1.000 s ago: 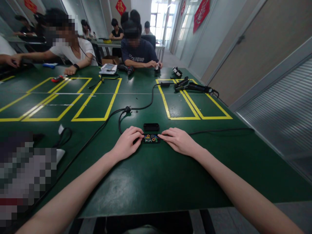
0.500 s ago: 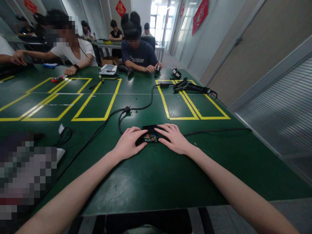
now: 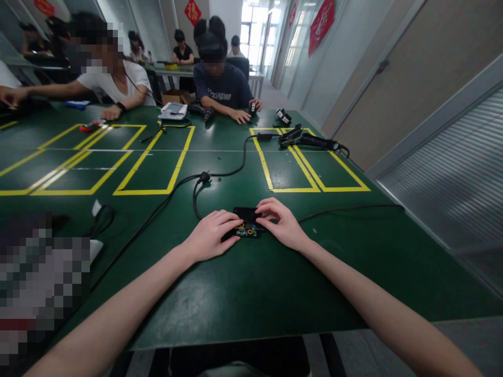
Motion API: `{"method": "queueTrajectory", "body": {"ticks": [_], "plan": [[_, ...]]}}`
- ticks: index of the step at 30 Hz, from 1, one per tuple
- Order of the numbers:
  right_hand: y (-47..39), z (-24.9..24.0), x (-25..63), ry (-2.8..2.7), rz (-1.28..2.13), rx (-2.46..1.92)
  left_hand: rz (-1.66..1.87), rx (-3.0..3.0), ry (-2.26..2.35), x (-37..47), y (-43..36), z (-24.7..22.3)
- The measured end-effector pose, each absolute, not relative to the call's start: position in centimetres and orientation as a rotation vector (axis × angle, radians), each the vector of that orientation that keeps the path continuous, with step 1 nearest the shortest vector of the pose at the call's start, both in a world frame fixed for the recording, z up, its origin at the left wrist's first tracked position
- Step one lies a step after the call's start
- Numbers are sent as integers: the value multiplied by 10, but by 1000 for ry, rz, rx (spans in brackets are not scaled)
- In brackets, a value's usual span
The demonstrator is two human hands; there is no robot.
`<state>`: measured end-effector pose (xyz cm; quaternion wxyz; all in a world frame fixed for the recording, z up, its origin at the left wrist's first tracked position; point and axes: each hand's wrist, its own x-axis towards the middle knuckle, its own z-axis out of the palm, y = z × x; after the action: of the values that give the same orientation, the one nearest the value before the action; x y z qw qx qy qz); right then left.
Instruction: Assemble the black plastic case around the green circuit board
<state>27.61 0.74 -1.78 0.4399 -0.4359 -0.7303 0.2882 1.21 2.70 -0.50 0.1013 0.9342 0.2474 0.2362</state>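
Observation:
A small opened black power adapter case lies on the green table in front of me, with cables at both sides. In its near part shows a circuit board (image 3: 247, 231) with copper-coloured coils and several coloured wires. Behind the board, the black cover (image 3: 247, 213) is tilted up. My left hand (image 3: 212, 234) grips the case's left end, thumb at the near edge and fingers over the top. My right hand (image 3: 280, 222) is closed at the right end, thumb and fingertips pinching the cover's right edge. The fingers partly hide both ends.
A black cable with a plug (image 3: 204, 177) runs across the table (image 3: 220, 293). Yellow tape (image 3: 181, 159) marks rectangles. Farther off are a black tool-like object (image 3: 314, 141), a drill (image 3: 208, 112) and a white device (image 3: 173, 111). Several people sit beyond.
The cover has risen and tilted behind the board, which shows more now. My right hand's fingers have drawn together from a flatter spread into a pinch. My left hand stays nearly in place.

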Motion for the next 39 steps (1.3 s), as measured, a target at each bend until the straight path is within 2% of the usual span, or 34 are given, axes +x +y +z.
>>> {"method": "queueTrajectory", "body": {"ticks": [13,28,39], "plan": [[4,-20,268,-1734,738,-1077,962,2566,874,12,23,-6],[4,-16,266,-1758,685,-1032,949,2369,882,15,25,-3],[8,-22,268,-1616,863,-1109,955,2355,874,15,26,-3]]}}
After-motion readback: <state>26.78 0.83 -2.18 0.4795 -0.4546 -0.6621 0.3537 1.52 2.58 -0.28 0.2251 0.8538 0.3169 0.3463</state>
